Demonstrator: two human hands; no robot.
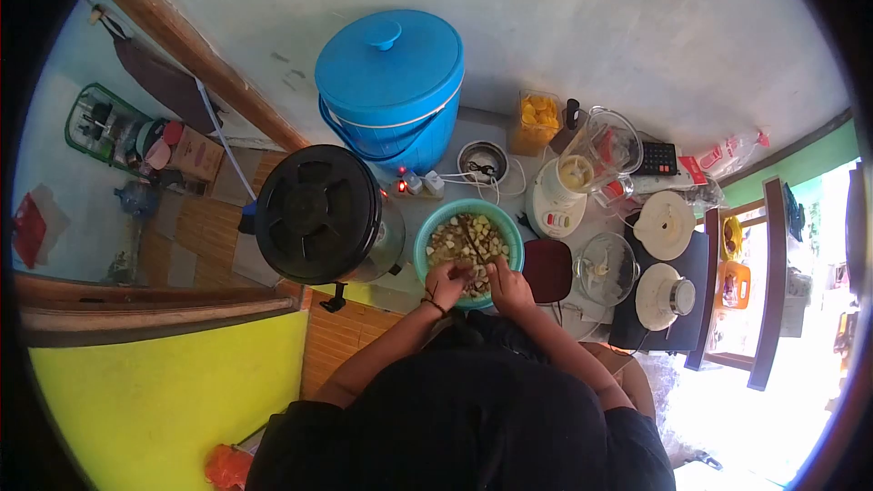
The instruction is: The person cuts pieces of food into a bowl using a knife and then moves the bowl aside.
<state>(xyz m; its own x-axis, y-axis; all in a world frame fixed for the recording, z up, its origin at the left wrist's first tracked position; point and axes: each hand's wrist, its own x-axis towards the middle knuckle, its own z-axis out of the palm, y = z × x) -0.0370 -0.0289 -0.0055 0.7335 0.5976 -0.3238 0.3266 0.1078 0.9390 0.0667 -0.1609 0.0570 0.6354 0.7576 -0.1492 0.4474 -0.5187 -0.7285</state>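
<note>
A teal bowl stands in front of me, filled with pale diced pieces among brown bits. Over its near side, my left hand is closed with its fingers bent inward; what they hold is hidden. Beside it, my right hand pinches the near end of a dark thin strip, which slants away across the diced pieces. The two hands are close together, fingertips inside the rim.
Left of the bowl stands a dispenser with a black lid; behind it, a blue lidded bucket. To the right are a maroon board, a blender and a clear processor bowl. A power strip with cables lies behind the bowl.
</note>
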